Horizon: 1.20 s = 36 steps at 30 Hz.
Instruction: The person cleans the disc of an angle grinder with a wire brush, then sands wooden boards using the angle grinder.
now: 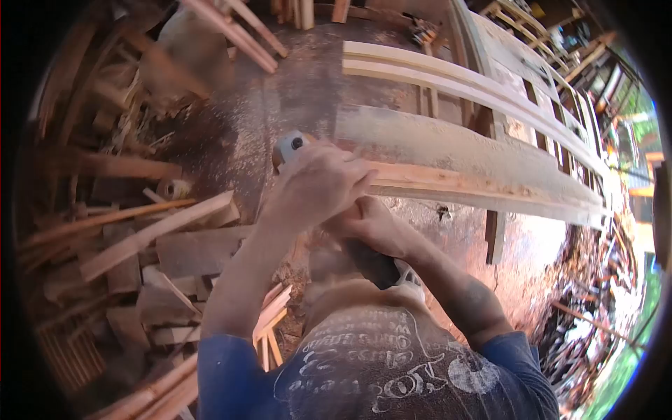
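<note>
My left hand (318, 183) is closed over the front of a hand-held power tool, its fingers bent downward beside the end of a reddish wooden strip (455, 180). The tool's rounded grey-blue end (287, 148), with a black round part, pokes out beyond my knuckles. Just behind and below, my right hand (374, 225) is wrapped round the tool, and a dark rear part (374, 264) shows beneath it, close to my body. Most of the tool's middle is hidden by my hands. The strip runs off to the right along a wide dusty board (420, 136).
Long pale planks (448, 78) lie across a frame of bars beyond the board. Piled offcuts (182, 252) fill the left side. Sawdust covers the dark floor (245, 133). A heap of scraps (595, 301) lies at the right.
</note>
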{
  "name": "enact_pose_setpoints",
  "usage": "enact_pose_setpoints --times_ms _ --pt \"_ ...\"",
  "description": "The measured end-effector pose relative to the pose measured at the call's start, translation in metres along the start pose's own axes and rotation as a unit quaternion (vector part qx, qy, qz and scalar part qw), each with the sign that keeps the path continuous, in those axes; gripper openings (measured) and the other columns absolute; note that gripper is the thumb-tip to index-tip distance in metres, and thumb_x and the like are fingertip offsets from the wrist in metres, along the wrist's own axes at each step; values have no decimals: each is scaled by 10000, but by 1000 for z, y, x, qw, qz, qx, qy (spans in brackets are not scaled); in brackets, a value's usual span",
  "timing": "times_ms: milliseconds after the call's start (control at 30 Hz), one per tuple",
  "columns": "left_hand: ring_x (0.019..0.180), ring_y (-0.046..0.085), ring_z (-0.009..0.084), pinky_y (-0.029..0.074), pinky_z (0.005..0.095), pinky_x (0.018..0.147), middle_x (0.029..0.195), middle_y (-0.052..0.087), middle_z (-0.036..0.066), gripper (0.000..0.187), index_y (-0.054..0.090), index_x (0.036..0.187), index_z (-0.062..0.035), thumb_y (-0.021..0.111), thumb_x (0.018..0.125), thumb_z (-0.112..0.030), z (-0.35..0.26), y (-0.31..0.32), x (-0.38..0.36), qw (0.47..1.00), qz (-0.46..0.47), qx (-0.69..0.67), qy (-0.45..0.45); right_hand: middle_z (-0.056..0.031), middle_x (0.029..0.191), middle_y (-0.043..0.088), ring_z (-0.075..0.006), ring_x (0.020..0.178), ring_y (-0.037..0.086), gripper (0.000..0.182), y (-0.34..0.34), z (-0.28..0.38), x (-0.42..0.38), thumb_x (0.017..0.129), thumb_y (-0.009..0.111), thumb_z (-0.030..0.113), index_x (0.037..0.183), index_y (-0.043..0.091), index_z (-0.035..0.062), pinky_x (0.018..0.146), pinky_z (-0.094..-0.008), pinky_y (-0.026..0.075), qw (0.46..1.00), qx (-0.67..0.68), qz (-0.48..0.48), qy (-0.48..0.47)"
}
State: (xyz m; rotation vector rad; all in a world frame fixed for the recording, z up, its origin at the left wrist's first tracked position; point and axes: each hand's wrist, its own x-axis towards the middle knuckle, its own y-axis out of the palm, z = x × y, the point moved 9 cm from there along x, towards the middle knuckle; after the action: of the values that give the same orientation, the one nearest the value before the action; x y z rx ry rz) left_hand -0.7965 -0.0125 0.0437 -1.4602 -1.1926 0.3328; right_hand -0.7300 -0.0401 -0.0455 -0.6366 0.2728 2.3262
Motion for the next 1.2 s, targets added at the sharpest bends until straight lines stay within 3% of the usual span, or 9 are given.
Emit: enact_pose_setpoints --times_ms 133,233,300,467,567,733,900,1067,1200 --pt "610 682 190 525 364 539 656 675 30 105 712 698 -140 700 787 -195 -50 66 25 995 47 -9 82 -111 1038 700 -156 908 682 328 -42 -52 -52 869 707 144 1129 643 -45 782 -304 575 988 101 -115 16" --pt "617 699 189 547 358 546 680 709 51 81 738 660 -146 712 737 -149 -121 93 64 974 123 -110 158 -114 810 708 -226 675 699 291 -84 -107 -127 794 729 133 1029 677 -31 625 -344 594 943 192 -250 109" --pt "654 720 208 562 357 592 712 727 71 70 771 699 -152 712 727 -176 -154 120 83 960 109 -177 188 -146 853 703 -233 676 694 328 -101 -118 -158 797 716 177 1033 655 -43 593 -367 588 903 220 -355 102" --pt "666 726 224 561 351 624 727 733 77 98 793 729 -165 704 731 -206 -144 116 91 959 96 -186 193 -147 878 701 -238 713 699 361 -98 -107 -146 813 723 207 1060 655 -48 621 -366 593 897 239 -359 93" --pt "662 725 210 555 347 613 711 729 77 101 793 733 -158 700 726 -198 -85 85 61 978 128 -129 102 -140 913 705 -232 718 701 327 -73 -86 -97 847 709 212 1052 667 -39 641 -366 592 954 130 -252 97" --pt "664 725 208 548 340 601 700 724 92 79 757 695 -141 689 702 -180 -1 45 9 995 77 -57 0 -112 946 714 -182 825 690 265 -14 -11 -14 854 697 121 1072 672 -28 750 -325 573 994 33 -109 5" --pt "652 718 212 551 338 589 692 715 71 99 750 774 -136 690 714 -188 31 10 -21 999 41 3 -3 -93 929 712 -156 847 672 229 25 24 23 865 694 99 1054 677 -30 780 -314 558 1000 -7 -21 -12" --pt "653 712 198 545 381 567 678 707 78 82 750 766 -132 692 738 -183 25 39 -9 995 76 -20 -56 -102 908 722 -166 836 687 204 3 -4 7 847 679 59 1029 696 -32 770 -321 568 998 4 -65 18" --pt "638 711 187 535 391 548 679 713 65 86 777 717 -155 711 735 -208 -64 79 42 987 106 -92 84 -105 908 716 -196 779 703 294 -57 -79 -80 785 694 127 1016 687 -56 694 -328 594 966 113 -191 133"
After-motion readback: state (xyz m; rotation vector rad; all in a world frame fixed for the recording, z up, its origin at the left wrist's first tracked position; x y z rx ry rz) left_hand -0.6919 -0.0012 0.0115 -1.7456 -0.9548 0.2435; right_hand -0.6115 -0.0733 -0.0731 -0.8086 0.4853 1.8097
